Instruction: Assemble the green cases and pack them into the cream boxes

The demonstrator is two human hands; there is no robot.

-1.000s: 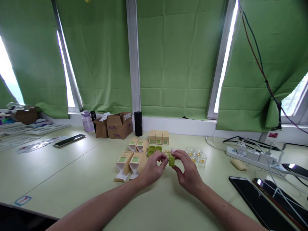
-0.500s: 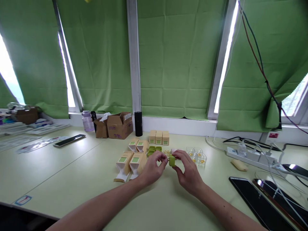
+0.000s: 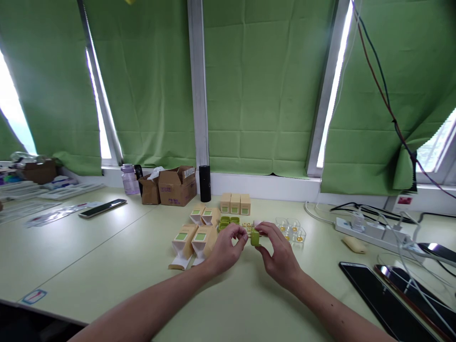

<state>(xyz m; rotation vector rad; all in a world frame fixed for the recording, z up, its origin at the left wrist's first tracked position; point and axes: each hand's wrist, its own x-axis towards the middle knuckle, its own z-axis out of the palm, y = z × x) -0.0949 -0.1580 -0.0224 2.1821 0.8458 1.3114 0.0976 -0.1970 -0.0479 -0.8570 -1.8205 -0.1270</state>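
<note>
pinching green block (image 3: 254,236) at pale desk (image 3: 107,251); green blinds (image 3: 263,85) behind

Office/packing desk: long table (image 3: 89,247), power strip (image 3: 374,231), phones (image 3: 383,299), cardboard boxes (image 3: 177,185).

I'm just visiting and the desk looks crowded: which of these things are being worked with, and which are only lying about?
In use: small green plastic cube pinched by left hand and right hand; tan cardboard cartons; green plastic cups; clear plastic trays.
Lying about: brown shipping boxes; black cylinder; purple bottle; white power strip; black phones.
</note>
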